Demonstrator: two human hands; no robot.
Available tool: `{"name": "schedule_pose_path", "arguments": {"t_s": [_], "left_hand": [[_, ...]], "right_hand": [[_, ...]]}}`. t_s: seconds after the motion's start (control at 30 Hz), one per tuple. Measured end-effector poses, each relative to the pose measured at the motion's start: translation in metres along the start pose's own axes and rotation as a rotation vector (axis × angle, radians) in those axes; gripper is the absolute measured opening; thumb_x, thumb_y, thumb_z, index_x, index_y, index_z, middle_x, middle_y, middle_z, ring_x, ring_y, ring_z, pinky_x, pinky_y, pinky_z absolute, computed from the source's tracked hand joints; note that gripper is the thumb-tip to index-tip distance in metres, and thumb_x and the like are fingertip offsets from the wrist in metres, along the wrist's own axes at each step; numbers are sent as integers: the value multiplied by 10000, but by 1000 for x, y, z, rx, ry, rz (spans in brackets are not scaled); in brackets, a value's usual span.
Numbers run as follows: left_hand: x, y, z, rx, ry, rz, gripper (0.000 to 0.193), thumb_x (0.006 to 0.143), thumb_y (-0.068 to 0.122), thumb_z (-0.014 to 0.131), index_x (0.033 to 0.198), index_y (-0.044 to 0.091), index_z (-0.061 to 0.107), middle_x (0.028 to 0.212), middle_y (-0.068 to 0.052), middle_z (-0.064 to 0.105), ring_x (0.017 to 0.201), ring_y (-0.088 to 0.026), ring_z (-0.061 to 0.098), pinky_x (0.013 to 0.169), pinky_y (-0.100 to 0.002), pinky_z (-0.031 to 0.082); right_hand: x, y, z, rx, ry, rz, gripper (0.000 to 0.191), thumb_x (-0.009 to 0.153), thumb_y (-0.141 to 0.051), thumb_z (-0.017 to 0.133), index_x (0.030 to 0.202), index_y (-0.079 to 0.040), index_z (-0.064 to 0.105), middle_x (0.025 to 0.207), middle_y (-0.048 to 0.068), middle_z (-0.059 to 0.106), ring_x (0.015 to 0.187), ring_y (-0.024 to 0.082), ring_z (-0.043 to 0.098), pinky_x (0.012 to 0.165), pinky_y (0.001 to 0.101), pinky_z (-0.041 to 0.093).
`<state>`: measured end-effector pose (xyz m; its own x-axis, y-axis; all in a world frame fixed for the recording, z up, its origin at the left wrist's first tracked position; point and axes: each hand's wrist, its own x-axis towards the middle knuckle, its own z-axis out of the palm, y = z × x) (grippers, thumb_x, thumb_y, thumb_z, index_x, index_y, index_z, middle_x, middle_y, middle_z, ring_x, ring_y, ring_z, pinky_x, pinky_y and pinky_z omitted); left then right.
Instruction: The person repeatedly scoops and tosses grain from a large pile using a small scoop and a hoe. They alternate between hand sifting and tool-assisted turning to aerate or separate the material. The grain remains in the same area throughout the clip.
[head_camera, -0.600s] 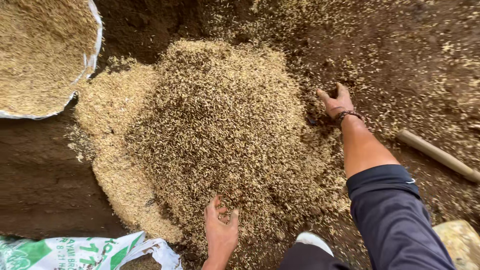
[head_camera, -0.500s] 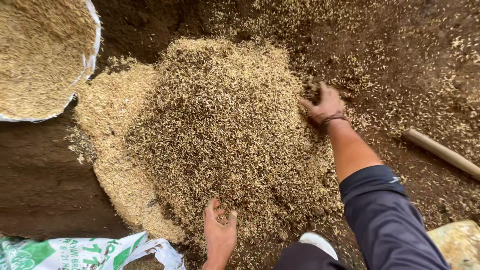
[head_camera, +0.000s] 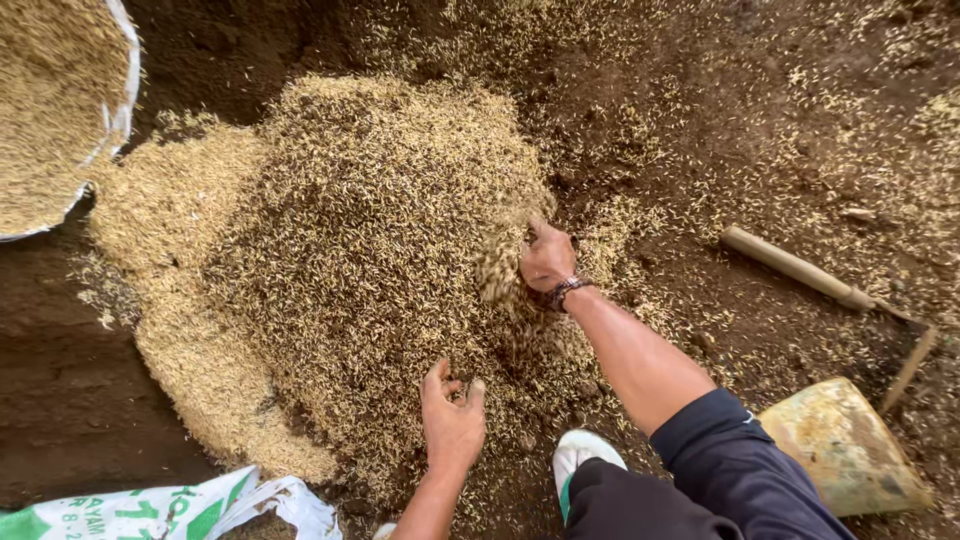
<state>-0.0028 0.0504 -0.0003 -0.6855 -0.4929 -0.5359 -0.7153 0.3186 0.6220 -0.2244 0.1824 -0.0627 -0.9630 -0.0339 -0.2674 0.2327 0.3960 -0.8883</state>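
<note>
A: What are the hands doing?

B: The right hand (head_camera: 547, 260) is curling loosely around a scoop of husks at the right edge of the husk pile (head_camera: 340, 270), which is spreading over the soil (head_camera: 760, 120) mid-scene. The left hand (head_camera: 452, 420) is lying open, fingers pressing into the pile's near edge.

A: Any packages or containers?

B: A white sack with green printing (head_camera: 170, 505) is lying at the near left. Far left, a white-rimmed sack (head_camera: 122, 95) is sitting open, holding more husks. Near right, a yellowish hoe blade (head_camera: 845, 445) is resting beside its wooden handle (head_camera: 795, 267).
</note>
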Motion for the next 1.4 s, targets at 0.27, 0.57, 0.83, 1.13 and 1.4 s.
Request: {"name": "schedule_pose_path", "arguments": {"t_s": [0.27, 0.57, 0.83, 1.13, 1.4], "left_hand": [[-5, -9, -25, -8, 98, 56, 613, 856, 193, 674, 1394, 46, 421, 1239, -129, 493, 935, -214, 625, 797, -362, 578], [27, -17, -44, -22, 168, 31, 594, 845, 162, 696, 1362, 29, 436, 1305, -116, 464, 1062, -205, 579, 841, -355, 586], [41, -27, -60, -9, 197, -79, 627, 835, 172, 712, 1392, 77, 441, 1316, -102, 491, 1074, -203, 603, 876, -356, 594], [27, -25, -45, -61, 142, -61, 678, 860, 194, 699, 1429, 33, 367, 1292, -165, 479, 1046, -238, 610, 858, -369, 574], [4, -34, -48, -145, 140, 13, 660, 865, 216, 689, 1409, 6, 380, 1332, -156, 465, 1189, -261, 543, 972, -433, 494]], "right_hand": [[19, -24, -46, -78, -102, 205, 444, 1020, -415, 531, 1088, -5, 686, 620, -16, 508, 500, 96, 410, 407, 274, 314], [101, -13, -58, -176, 53, -150, 362, 854, -11, 595, 1188, -117, 688, 1395, 170, 478, 1132, 283, 514, 898, 400, 493], [78, -18, 18, -442, -48, 71, 638, 944, -441, 600, 1495, -202, 385, 1596, 97, 283, 1425, 294, 332, 1158, 498, 312], [0, -24, 31, -339, -142, 70, 755, 869, -96, 667, 1531, -77, 304, 1306, 158, 574, 836, 261, 650, 725, 332, 559], [-19, -44, 33, -100, 15, -463, 327, 932, -215, 724, 1181, -26, 630, 1014, 125, 722, 802, 130, 613, 670, 273, 488]]}}
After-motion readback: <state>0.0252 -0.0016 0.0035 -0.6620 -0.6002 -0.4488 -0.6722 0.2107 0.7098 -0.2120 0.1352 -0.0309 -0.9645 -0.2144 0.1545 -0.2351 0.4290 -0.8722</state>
